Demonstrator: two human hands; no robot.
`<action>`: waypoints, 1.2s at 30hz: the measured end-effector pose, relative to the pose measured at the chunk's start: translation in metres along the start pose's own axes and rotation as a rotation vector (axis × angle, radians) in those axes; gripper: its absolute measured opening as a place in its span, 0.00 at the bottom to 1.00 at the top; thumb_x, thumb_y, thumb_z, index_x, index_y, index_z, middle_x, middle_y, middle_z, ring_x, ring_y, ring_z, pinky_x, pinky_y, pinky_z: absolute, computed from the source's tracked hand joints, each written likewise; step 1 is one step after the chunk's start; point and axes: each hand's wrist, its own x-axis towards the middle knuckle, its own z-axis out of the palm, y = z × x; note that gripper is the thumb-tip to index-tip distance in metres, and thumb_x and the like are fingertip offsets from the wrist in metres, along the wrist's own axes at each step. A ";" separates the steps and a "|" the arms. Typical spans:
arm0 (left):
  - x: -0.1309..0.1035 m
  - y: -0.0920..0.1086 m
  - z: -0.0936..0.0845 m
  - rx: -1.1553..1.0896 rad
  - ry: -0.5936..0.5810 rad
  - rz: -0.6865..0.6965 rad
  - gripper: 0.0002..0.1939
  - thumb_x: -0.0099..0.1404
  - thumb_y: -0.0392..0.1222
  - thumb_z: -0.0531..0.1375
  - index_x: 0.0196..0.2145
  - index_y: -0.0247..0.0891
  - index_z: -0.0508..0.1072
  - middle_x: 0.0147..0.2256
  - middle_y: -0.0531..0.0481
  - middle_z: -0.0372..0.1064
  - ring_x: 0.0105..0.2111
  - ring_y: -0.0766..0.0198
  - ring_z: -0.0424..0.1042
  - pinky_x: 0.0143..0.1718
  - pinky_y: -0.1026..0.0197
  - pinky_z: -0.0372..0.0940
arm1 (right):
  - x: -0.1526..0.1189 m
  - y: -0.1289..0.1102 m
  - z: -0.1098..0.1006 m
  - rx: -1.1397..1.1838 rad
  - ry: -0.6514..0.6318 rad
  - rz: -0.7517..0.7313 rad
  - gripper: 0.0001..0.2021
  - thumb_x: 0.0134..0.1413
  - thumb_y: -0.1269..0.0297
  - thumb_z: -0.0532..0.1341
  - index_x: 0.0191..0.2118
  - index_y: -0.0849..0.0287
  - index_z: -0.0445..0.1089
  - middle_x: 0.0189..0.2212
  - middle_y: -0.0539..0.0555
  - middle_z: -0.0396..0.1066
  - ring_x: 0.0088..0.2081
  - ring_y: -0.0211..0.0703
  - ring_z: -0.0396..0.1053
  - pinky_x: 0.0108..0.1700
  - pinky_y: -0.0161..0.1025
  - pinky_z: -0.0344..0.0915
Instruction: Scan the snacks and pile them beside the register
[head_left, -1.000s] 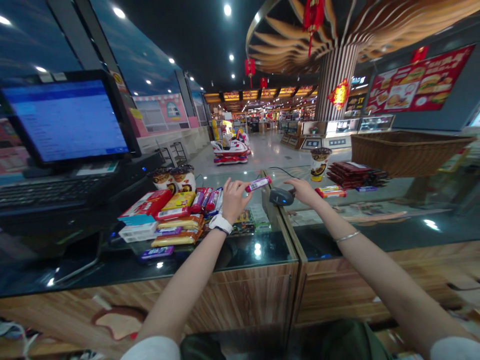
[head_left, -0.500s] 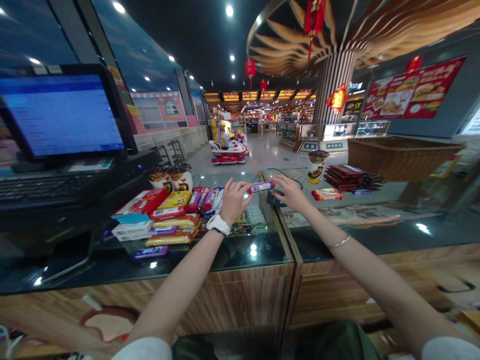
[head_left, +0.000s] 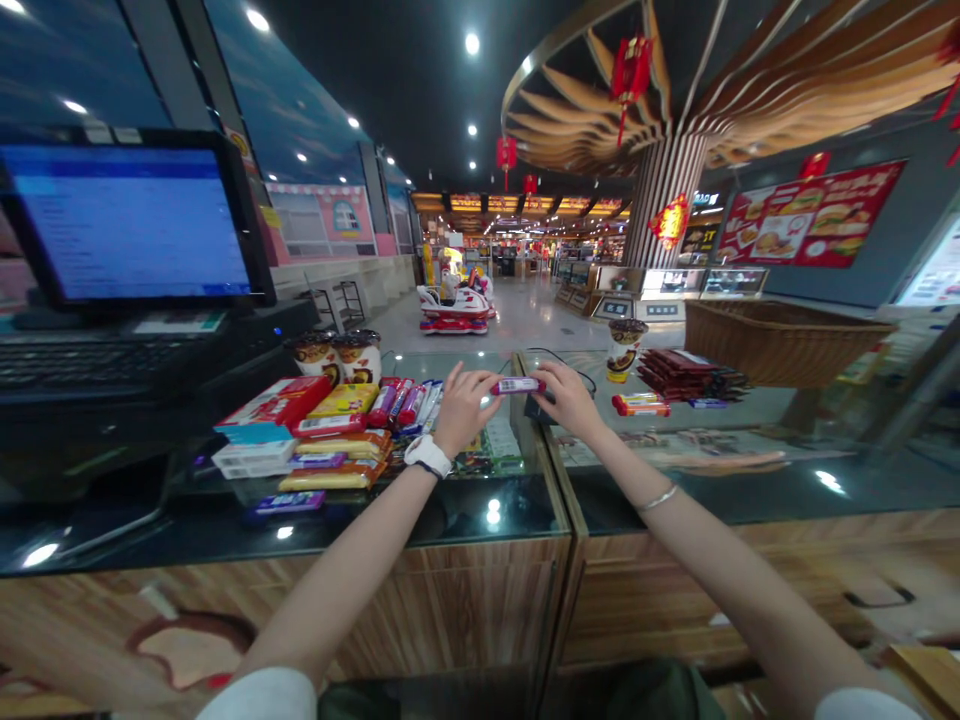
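Between my two hands, just above the glass counter, is a slim purple-and-red candy roll (head_left: 517, 386) with a white barcode panel facing me. My left hand (head_left: 463, 408) pinches its left end, while the fingers of my right hand (head_left: 566, 398) close on its right end. Just left of my left hand lie several purple and red candy rolls (head_left: 397, 400) beside a yellow packet (head_left: 343, 401). Below my right hand sits a small black device (head_left: 536, 410), partly hidden by the fingers.
A monitor (head_left: 135, 225) and keyboard (head_left: 75, 365) occupy the left. Stacked bars (head_left: 337, 462), a red box (head_left: 274, 403) and lidded cups (head_left: 358, 357) stand nearby. Rightward are an orange packet (head_left: 641, 405), another cup (head_left: 625, 350), dark red packets (head_left: 679, 374) and a wicker basket (head_left: 787, 345).
The candy roll has turned from slightly slanted to nearly level. My right hand has come in closer on its right end, and the view has shifted a little.
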 end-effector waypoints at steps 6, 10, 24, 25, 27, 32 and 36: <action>-0.003 0.001 -0.015 0.044 -0.015 -0.011 0.13 0.68 0.42 0.59 0.50 0.45 0.73 0.46 0.49 0.75 0.49 0.58 0.72 0.68 0.42 0.48 | 0.009 -0.018 -0.001 -0.129 -0.005 -0.035 0.14 0.62 0.67 0.55 0.52 0.56 0.70 0.48 0.60 0.72 0.53 0.52 0.67 0.66 0.57 0.50; -0.014 -0.005 -0.032 0.086 -0.030 -0.064 0.13 0.67 0.44 0.61 0.50 0.46 0.74 0.44 0.49 0.75 0.47 0.56 0.72 0.68 0.39 0.47 | 0.021 -0.036 0.000 -0.157 -0.060 -0.115 0.16 0.64 0.68 0.53 0.54 0.54 0.69 0.48 0.59 0.72 0.53 0.52 0.66 0.68 0.57 0.47; -0.052 -0.057 -0.078 0.218 -0.053 -0.211 0.13 0.66 0.41 0.59 0.49 0.45 0.74 0.44 0.47 0.76 0.48 0.54 0.73 0.65 0.40 0.52 | 0.078 -0.095 0.064 -0.070 -0.119 -0.140 0.21 0.64 0.73 0.50 0.59 0.56 0.66 0.61 0.59 0.65 0.63 0.53 0.58 0.69 0.58 0.43; -0.054 -0.060 -0.079 0.244 -0.037 -0.218 0.13 0.67 0.41 0.59 0.49 0.44 0.74 0.44 0.47 0.76 0.48 0.54 0.72 0.65 0.40 0.52 | 0.081 -0.099 0.069 -0.064 -0.119 -0.136 0.21 0.64 0.73 0.50 0.59 0.56 0.66 0.62 0.59 0.64 0.64 0.53 0.57 0.69 0.58 0.44; -0.060 -0.063 -0.080 0.297 -0.004 -0.230 0.14 0.67 0.41 0.59 0.50 0.44 0.74 0.44 0.46 0.76 0.47 0.53 0.72 0.65 0.41 0.53 | 0.088 -0.109 0.079 -0.051 -0.115 -0.130 0.21 0.64 0.73 0.50 0.59 0.56 0.65 0.63 0.59 0.63 0.65 0.53 0.56 0.69 0.57 0.45; -0.069 -0.068 -0.079 0.371 0.049 -0.277 0.13 0.66 0.42 0.59 0.48 0.43 0.74 0.42 0.46 0.76 0.46 0.52 0.73 0.64 0.42 0.54 | 0.099 -0.126 0.100 -0.008 -0.055 -0.103 0.20 0.63 0.73 0.50 0.57 0.56 0.67 0.62 0.61 0.63 0.64 0.54 0.57 0.66 0.56 0.49; -0.072 -0.068 -0.077 0.376 0.024 -0.312 0.12 0.65 0.41 0.61 0.47 0.41 0.73 0.42 0.45 0.76 0.46 0.52 0.73 0.64 0.42 0.54 | 0.101 -0.133 0.115 0.032 -0.058 -0.085 0.18 0.63 0.72 0.51 0.56 0.54 0.68 0.57 0.61 0.67 0.58 0.53 0.62 0.63 0.53 0.54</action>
